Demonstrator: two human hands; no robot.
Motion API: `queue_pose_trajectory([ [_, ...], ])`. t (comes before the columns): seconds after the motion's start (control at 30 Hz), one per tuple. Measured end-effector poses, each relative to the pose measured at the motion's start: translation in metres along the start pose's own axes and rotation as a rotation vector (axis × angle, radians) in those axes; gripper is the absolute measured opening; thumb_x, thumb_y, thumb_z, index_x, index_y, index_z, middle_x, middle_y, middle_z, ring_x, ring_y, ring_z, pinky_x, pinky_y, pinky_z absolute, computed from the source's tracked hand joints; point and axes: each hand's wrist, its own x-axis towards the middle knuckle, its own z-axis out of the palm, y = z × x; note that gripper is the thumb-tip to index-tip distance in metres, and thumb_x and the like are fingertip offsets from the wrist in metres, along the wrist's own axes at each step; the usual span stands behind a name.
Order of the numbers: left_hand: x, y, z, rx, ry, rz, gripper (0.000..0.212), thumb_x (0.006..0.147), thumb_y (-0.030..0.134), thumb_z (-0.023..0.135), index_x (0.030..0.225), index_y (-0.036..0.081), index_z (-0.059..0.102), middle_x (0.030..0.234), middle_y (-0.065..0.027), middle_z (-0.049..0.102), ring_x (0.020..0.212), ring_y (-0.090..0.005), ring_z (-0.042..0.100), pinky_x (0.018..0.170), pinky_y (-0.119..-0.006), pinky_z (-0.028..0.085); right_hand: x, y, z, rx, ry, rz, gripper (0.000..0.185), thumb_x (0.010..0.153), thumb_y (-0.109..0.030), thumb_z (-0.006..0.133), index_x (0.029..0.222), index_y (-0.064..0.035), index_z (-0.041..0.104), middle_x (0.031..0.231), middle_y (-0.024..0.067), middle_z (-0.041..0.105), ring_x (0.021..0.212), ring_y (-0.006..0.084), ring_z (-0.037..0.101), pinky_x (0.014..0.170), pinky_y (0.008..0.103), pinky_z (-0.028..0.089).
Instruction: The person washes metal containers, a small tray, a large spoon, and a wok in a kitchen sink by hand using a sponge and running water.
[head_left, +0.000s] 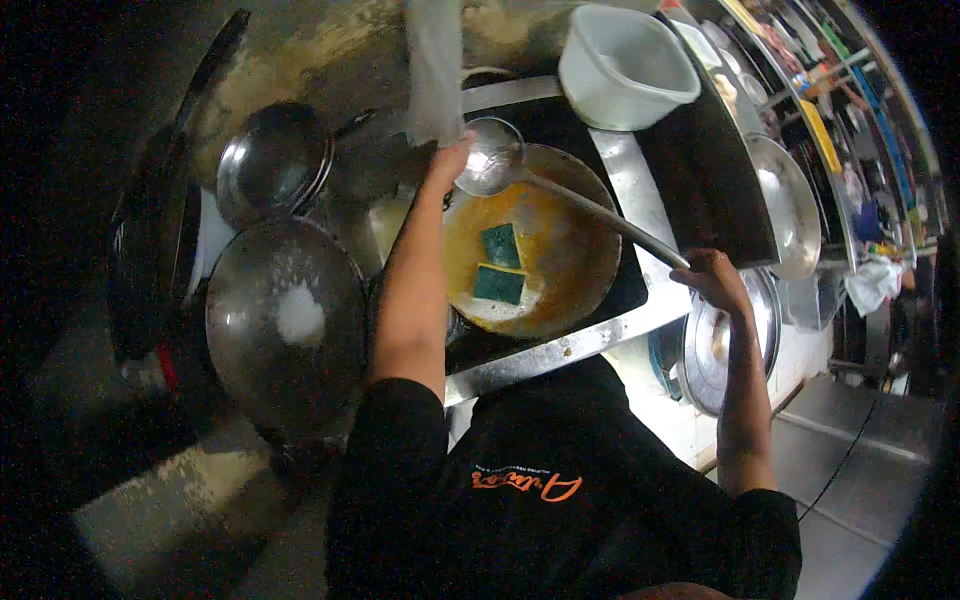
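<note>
My right hand (716, 281) grips the end of a long metal ladle handle (600, 215). The round ladle bowl (491, 154) is over the far left part of a wok (577, 270). Orange-brown residue coats the wok's inside, and two green scouring sponges with yellow edges, one sponge (501, 246) behind the other sponge (499, 285), lie in it beside whitish suds. My left hand (451, 161) reaches across to the ladle bowl's left side, at the lower end of a pale, blurred column (435, 71). Blur hides whether its fingers close on the column or the ladle.
Left of my arm are a large dark pan (259, 360) and a shiny metal bowl (262, 169). A white plastic tub (630, 67) stands behind the steel frame (540, 352). Round metal lids (724, 360) lean at the right, near a large metal bowl (787, 202) and loaded shelves (825, 135).
</note>
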Motion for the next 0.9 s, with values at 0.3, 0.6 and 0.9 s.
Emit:
queue_pose_trajectory([
  [0.3, 0.018, 0.042, -0.133, 0.137, -0.107, 0.176, 0.033, 0.075, 0.025, 0.052, 0.098, 0.001, 0.056, 0.094, -0.0173, 0.057, 0.087, -0.0281, 0.053, 0.078, -0.037, 0.041, 0.074, -0.039, 0.017, -0.139, -0.044, -0.304, 0.030, 0.068, -0.025, 0.067, 0.068, -0.0005, 0.051, 0.058, 0.0164, 0.050, 0.053, 0.0228, 0.051, 0.049, 0.0356, 0.038],
  [0.6, -0.075, 0.109, -0.354, 0.500, 0.322, 0.508, 0.037, 0.075, 0.016, 0.052, 0.109, 0.002, 0.050, 0.092, -0.0191, 0.056, 0.086, -0.0281, 0.055, 0.077, -0.035, 0.043, 0.169, -0.175, 0.091, 0.136, -0.148, -0.730, 0.043, 0.072, -0.026, 0.062, 0.106, -0.0034, 0.051, 0.089, 0.0175, 0.059, 0.088, 0.0252, 0.057, 0.075, 0.0332, 0.043],
  [0.9, -0.208, 0.206, -0.331, 0.366, 0.341, 0.706, 0.053, 0.067, -0.004, 0.043, 0.119, 0.003, 0.043, 0.113, -0.0141, 0.051, 0.101, -0.0198, 0.049, 0.084, -0.028, 0.038, 0.299, -0.227, 0.186, 0.118, 0.328, -0.646, 0.031, 0.067, -0.023, 0.059, 0.091, -0.0029, 0.058, 0.095, 0.0215, 0.055, 0.086, 0.0334, 0.054, 0.076, 0.0433, 0.043],
])
